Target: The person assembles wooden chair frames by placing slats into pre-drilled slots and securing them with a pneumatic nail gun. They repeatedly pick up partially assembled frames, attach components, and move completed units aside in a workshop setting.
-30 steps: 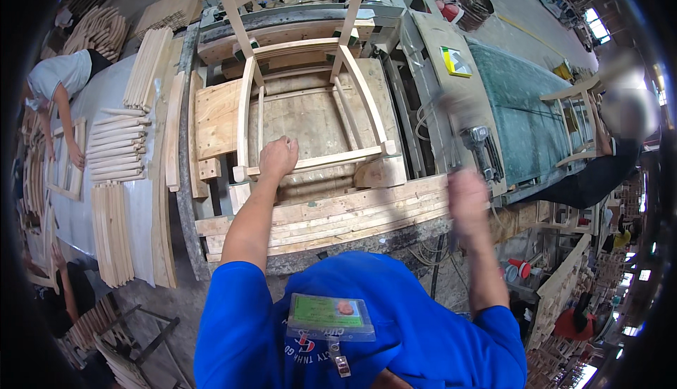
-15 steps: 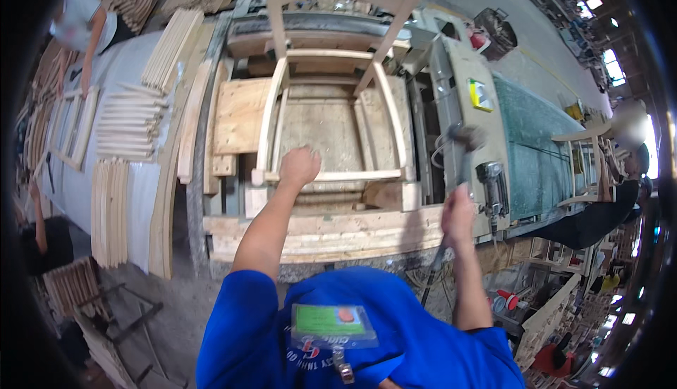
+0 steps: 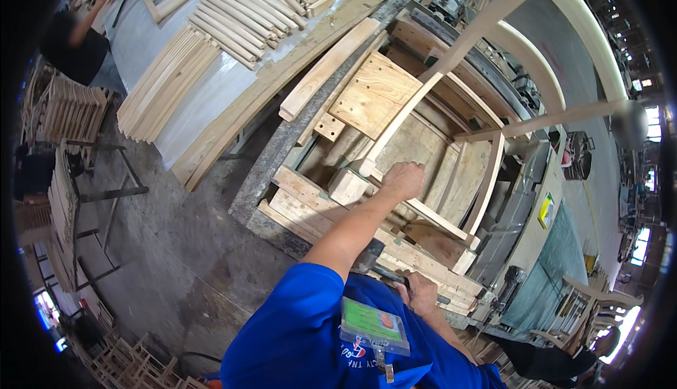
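A pale wooden chair frame (image 3: 400,125) lies in a wooden jig on the workbench, its curved back rising toward the far right. My left hand (image 3: 403,180) is closed at the frame's front rail, near its left corner. Close to my body, my right hand (image 3: 421,294) grips a hammer (image 3: 368,255) by its handle. The dark hammer head points left, below my left forearm and apart from the chair frame. Part of the front rail is hidden by my left hand and forearm.
Bundles of wooden strips (image 3: 169,82) and loose sticks (image 3: 240,19) lie on the table to the left. A nail gun (image 3: 511,283) rests at the right by a green-topped table (image 3: 546,273). Other people work at left and lower right. Thick timber (image 3: 303,209) edges the bench.
My view has turned to the left. The hammer has come from upright at the right to sideways in front of my body. My left hand stays at the front rail.
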Demonstrator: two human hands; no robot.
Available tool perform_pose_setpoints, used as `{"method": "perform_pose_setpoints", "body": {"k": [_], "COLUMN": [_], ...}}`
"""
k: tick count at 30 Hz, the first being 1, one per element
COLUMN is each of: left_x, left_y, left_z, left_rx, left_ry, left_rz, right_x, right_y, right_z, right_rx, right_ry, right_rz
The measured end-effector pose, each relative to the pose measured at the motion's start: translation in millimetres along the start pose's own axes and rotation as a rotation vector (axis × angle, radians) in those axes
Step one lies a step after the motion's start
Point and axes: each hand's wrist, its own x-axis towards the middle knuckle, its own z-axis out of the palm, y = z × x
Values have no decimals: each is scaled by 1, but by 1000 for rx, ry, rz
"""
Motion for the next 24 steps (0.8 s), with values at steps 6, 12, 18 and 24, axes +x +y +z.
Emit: {"method": "perform_pose_setpoints", "body": {"k": [6, 12, 18, 24], "left_x": [2, 0, 6, -4], "left_y": [-9, 8, 21, 56], "left_z": [9, -2, 3, 44], "left_rx": [-67, -18, 42, -194], "left_ry": [54, 52, 98, 225], "left_rz": [-11, -22, -20, -42], "right_x": [22, -52, -176, -204], "right_y": [-16, 92, 264, 323], "right_z": [-26, -84, -142, -123], "right_rx": [-58, 52, -181, -16], "right_ry": [99, 481, 568, 225], "right_rz": [-107, 464, 1083, 1104]}}
